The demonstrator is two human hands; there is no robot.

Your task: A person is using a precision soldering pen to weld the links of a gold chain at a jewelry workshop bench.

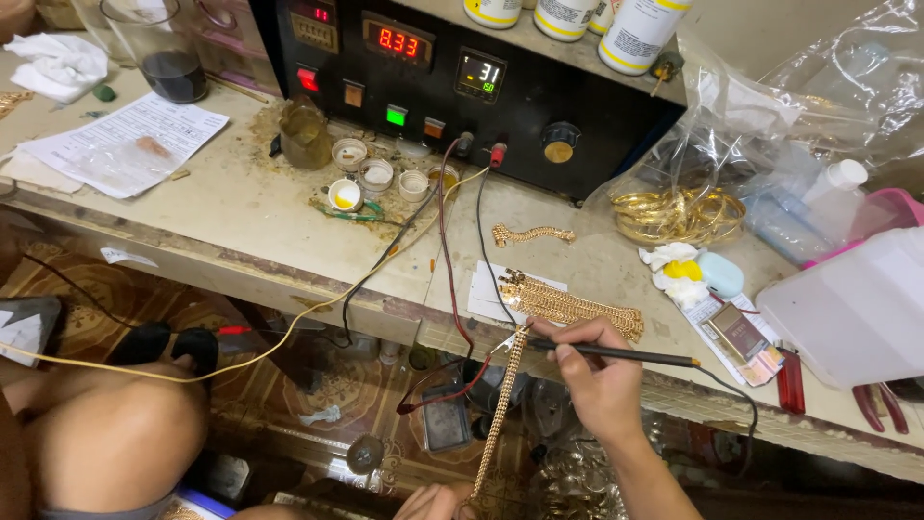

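Note:
My right hand (599, 380) grips a thin black pen-shaped probe (616, 354) with a wire at its tail. The probe's tip touches the top of a gold chain (502, 404) that hangs down below the bench edge. My left hand (433, 503) shows only partly at the bottom edge, holding the chain's lower end. A clip on a red lead (500, 345) sits at the top of the chain. Several more gold chains (577, 306) lie on a white card on the bench just above.
A black power unit (452, 87) with lit displays stands at the back, wires running from it. Small pots (375, 178), a short chain (532, 233), gold bangles (679, 214), a white plastic tub (857, 308), red pliers (871, 400) and papers (125, 144) lie around. My knee (106, 433) is at lower left.

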